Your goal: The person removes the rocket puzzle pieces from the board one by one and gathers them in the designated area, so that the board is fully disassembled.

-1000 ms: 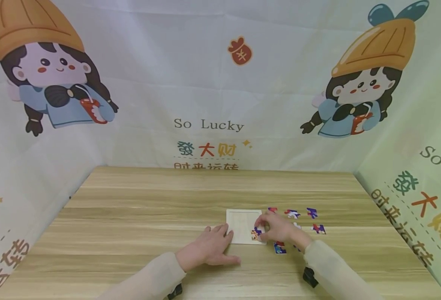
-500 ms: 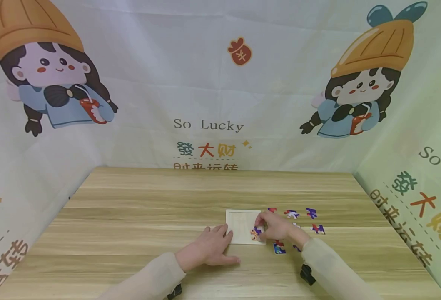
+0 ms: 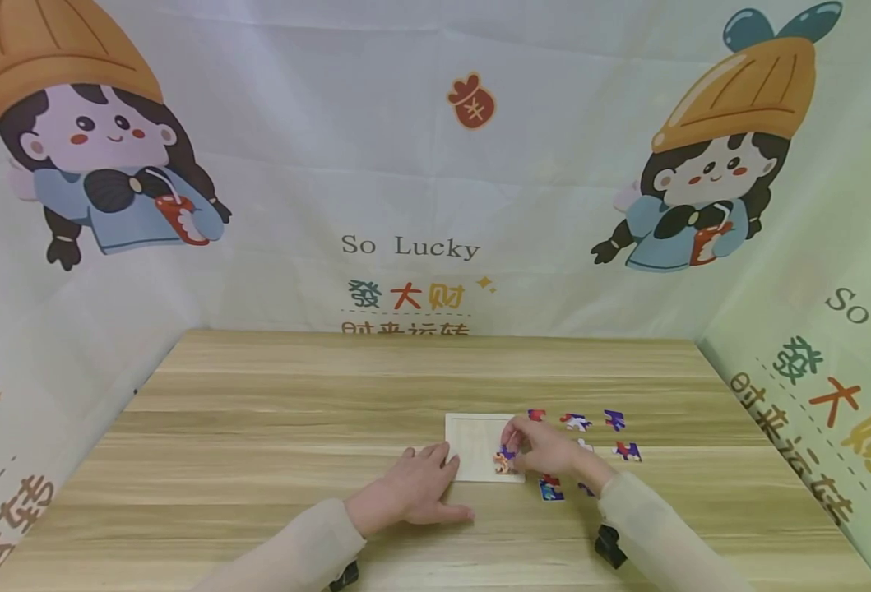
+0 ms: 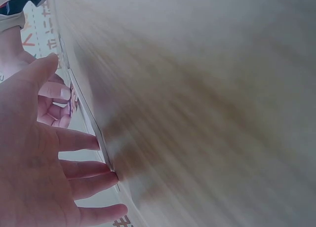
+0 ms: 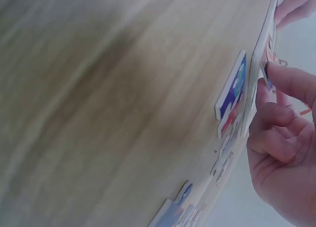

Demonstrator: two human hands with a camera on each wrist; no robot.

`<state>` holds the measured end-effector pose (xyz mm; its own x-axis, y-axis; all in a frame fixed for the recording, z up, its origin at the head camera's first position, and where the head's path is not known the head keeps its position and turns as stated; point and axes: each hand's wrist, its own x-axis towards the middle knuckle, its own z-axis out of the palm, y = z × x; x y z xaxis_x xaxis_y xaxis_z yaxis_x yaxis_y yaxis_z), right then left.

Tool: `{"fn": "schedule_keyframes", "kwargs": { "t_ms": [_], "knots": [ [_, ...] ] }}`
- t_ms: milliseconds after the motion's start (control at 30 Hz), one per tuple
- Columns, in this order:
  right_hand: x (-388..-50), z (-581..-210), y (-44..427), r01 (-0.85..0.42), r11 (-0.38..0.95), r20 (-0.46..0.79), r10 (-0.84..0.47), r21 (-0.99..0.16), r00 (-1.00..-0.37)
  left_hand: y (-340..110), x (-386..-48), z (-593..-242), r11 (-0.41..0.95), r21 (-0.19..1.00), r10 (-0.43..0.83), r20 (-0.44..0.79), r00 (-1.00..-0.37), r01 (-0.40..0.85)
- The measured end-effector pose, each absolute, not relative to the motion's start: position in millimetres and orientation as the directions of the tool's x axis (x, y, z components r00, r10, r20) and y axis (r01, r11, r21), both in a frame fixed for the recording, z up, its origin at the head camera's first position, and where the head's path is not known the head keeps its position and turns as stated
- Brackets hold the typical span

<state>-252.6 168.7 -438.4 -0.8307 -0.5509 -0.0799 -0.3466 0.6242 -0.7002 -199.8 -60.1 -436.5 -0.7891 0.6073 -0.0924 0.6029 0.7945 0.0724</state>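
In the head view a pale, shallow puzzle frame [image 3: 472, 448] lies on the wooden table. My right hand [image 3: 542, 446] pinches a purple and orange puzzle piece [image 3: 503, 461] at the frame's lower right corner; the right wrist view shows the thumb [image 5: 291, 84] on that piece, slightly tilted. Along the frame's left side rests my left hand [image 3: 413, 487], its fingers stretched out and touching the edge. The left wrist view shows those fingertips [image 4: 111, 179] against the frame's side. My right fingers partly cover the piece and the frame's right rim.
Several loose puzzle pieces lie right of the frame, among them a red and purple piece [image 3: 627, 451], a purple piece [image 3: 613, 420] and a blue-green piece [image 3: 551, 490]. Some are partly hidden under the right hand. A printed cloth [image 3: 405, 164] hangs behind the table [image 3: 272, 395].
The held puzzle piece shifts very slightly at the frame's lower right corner, with the right fingers still on it. The left hand stays in place.
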Motion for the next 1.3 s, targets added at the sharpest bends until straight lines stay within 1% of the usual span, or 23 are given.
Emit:
{"fn": "schedule_keyframes", "kwargs": {
  "t_ms": [133, 267, 633, 733, 933, 1133, 1300],
  "knots": [
    [-252.8, -440.0, 173.0, -0.306, 0.576, -0.081, -0.549, -0.758, -0.832, -60.0, -199.3, -435.9, 0.795, 0.076, 0.606, -0.084, -0.791, 0.602],
    [-252.7, -439.1, 177.2, -0.297, 0.532, -0.071, -0.566, -0.793, -0.822, -59.8, -199.0, -435.3, 0.796, 0.077, 0.606, -0.082, -0.792, 0.601],
    [-249.6, -431.1, 204.0, -0.288, 0.455, -0.048, -0.596, -0.842, -0.802, -60.2, -199.7, -435.0, 0.791, 0.069, 0.612, -0.085, -0.787, 0.608],
    [-248.4, -428.6, 214.4, -0.288, 0.459, -0.054, -0.600, -0.841, -0.798, -60.4, -199.7, -434.5, 0.789, 0.067, 0.614, -0.080, -0.785, 0.610],
    [-246.6, -424.8, 238.2, -0.253, 0.507, -0.093, -0.561, -0.824, -0.822, -60.1, -199.6, -434.4, 0.788, 0.063, 0.616, -0.076, -0.784, 0.613],
    [-245.4, -421.5, 260.8, -0.238, 0.491, -0.093, -0.558, -0.838, -0.825, -60.0, -200.0, -434.8, 0.793, 0.063, 0.609, -0.085, -0.789, 0.606],
    [-243.6, -419.4, 276.3, -0.208, 0.489, -0.122, -0.560, -0.847, -0.820, -59.9, -200.1, -435.3, 0.794, 0.065, 0.608, -0.088, -0.789, 0.605]
  ]
}}
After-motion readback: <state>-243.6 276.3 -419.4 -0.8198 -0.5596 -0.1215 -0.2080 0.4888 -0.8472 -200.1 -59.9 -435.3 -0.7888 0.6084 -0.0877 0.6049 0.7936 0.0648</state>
